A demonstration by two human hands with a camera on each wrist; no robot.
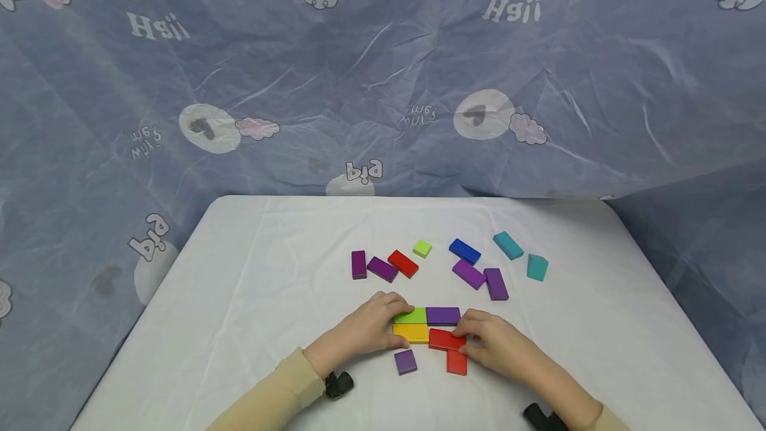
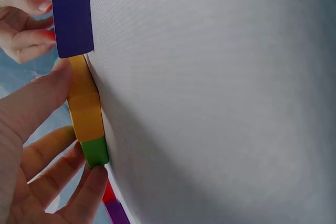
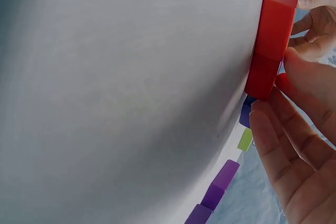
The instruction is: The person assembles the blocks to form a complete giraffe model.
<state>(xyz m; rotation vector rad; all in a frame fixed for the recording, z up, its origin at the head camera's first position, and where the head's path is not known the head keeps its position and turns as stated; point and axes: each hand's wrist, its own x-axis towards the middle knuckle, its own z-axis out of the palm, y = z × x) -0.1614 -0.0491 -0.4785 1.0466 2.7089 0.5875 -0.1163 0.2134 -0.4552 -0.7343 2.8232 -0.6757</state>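
Observation:
In the head view, my left hand point(image 1: 366, 328) spans a yellow block point(image 1: 409, 333) and a light green block point(image 1: 415, 316) lying against each other, thumb at the yellow one's front, fingertips at the green one's back. A violet block point(image 1: 443, 316) continues the green one to the right. My right hand point(image 1: 499, 346) pinches the right end of a red block point(image 1: 443, 339) between thumb and fingers. Another red block point(image 1: 457, 363) lies against its front side. A small purple block point(image 1: 405, 362) sits just in front of the yellow one, large in the left wrist view.
Behind the hands lie loose blocks: several purple ones point(image 1: 382, 269), a red one point(image 1: 403, 263), a small green one point(image 1: 421, 249), a blue one point(image 1: 465, 251) and two teal ones point(image 1: 508, 245). A white cloth point(image 1: 269, 258) covers the table; a patterned blue curtain point(image 1: 359, 85) hangs behind.

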